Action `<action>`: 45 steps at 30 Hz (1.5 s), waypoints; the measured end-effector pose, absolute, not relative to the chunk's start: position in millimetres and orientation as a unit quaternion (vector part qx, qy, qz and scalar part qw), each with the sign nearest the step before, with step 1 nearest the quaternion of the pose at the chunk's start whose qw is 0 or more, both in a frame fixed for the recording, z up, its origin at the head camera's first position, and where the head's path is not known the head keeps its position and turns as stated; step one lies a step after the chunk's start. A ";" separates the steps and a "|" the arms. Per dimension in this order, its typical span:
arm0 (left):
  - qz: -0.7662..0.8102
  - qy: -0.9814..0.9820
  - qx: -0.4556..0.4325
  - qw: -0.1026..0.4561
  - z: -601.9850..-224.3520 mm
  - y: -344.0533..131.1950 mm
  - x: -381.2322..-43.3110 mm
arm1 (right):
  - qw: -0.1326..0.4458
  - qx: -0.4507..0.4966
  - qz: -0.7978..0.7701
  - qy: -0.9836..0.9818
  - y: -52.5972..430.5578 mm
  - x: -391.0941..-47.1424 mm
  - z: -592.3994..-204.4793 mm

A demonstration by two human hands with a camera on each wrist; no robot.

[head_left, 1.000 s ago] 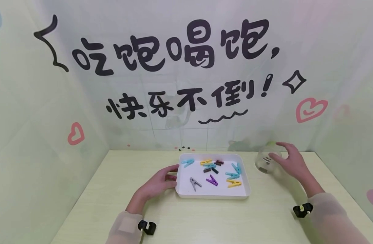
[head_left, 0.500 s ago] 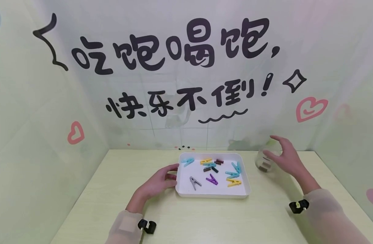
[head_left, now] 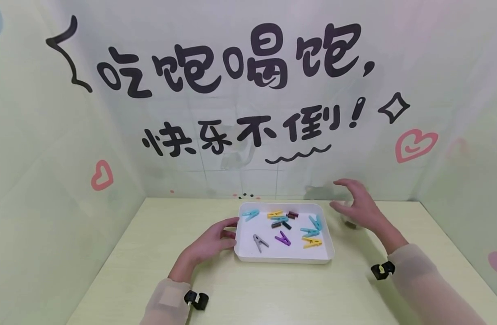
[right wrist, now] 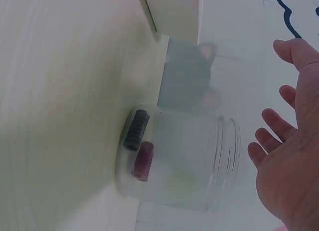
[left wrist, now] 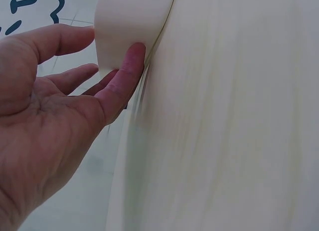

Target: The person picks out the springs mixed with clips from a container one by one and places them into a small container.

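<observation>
A white tray (head_left: 284,260) lies mid-table with several small clothespins in it, among them a purple clothespin (head_left: 283,239), a grey one (head_left: 260,243) and a yellow one (head_left: 312,242). Small dark ribbed cylinders (head_left: 287,225) lie among them. My left hand (head_left: 209,242) touches the tray's left wall with its fingertips. To the tray's right, my right hand (head_left: 360,210) is raised, thumb and fingers apart and holding nothing. It partly hides a clear lidless jar (right wrist: 182,161). At the jar's bottom are a black ribbed cylinder (right wrist: 136,130) and a reddish-brown one (right wrist: 143,161).
A light wooden table (head_left: 248,293) carries everything. Behind it hangs a pale printed curtain (head_left: 216,180) with large black writing, and similar sheets close off both sides.
My right hand has moved left from above the jar toward the tray. The left hand stays at the tray's left wall, and the tray has not moved.
</observation>
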State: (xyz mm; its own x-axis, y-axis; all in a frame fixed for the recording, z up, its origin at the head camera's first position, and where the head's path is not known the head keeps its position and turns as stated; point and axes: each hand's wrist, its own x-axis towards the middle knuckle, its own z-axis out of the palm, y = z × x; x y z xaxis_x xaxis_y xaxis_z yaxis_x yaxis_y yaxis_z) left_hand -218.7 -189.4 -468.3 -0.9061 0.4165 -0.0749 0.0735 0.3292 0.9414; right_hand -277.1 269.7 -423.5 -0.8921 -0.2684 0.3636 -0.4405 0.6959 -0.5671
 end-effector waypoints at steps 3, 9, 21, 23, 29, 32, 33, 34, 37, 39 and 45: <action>0.558 0.801 0.152 0.153 -468.7 -189.5 -218.6 | 0.112 0.216 0.325 -0.914 258.7 -278.1 -422.3; 0.563 0.798 0.149 0.157 -469.6 -189.2 -219.5 | 0.060 0.243 0.305 -0.919 241.4 -281.4 -419.5; 0.561 0.797 0.155 0.159 -470.0 -190.1 -219.4 | -0.031 0.289 0.235 -0.928 220.3 -301.8 -416.2; 0.561 0.797 0.156 0.158 -470.5 -190.6 -220.0 | -0.046 0.297 0.223 -0.927 215.8 -305.5 -415.6; 0.562 0.798 0.156 0.155 -471.6 -191.2 -220.2 | -0.073 0.325 0.173 -0.927 199.5 -317.1 -415.8; 0.562 0.797 0.155 0.155 -471.7 -191.0 -219.9 | -0.089 0.334 0.145 -0.927 191.4 -322.3 -417.8; 0.562 0.798 0.155 0.156 -471.5 -190.8 -219.8 | -0.091 0.338 0.135 -0.927 189.4 -324.1 -419.0; 0.562 0.797 0.156 0.156 -471.6 -190.7 -219.7 | -0.094 0.342 0.126 -0.927 187.4 -325.5 -420.2; 0.558 0.799 0.160 0.156 -471.2 -190.8 -219.8 | -0.097 0.352 0.096 -0.926 182.7 -329.5 -424.6; 0.557 0.799 0.164 0.157 -470.5 -191.2 -219.6 | -0.095 0.355 0.075 -0.927 179.4 -331.4 -427.1; 0.556 0.800 0.162 0.158 -469.1 -192.2 -219.7 | -0.098 0.364 0.030 -0.926 169.5 -335.5 -434.3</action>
State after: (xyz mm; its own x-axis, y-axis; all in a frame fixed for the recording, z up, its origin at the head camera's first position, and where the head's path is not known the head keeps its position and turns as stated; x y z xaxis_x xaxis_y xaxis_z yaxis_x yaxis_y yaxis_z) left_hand -219.7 -192.2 -469.1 -0.8981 0.4338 -0.0723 0.0829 0.3286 0.9408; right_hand -335.5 169.5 -434.3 -0.7154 -0.6804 -0.1591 -0.6689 0.7327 -0.1258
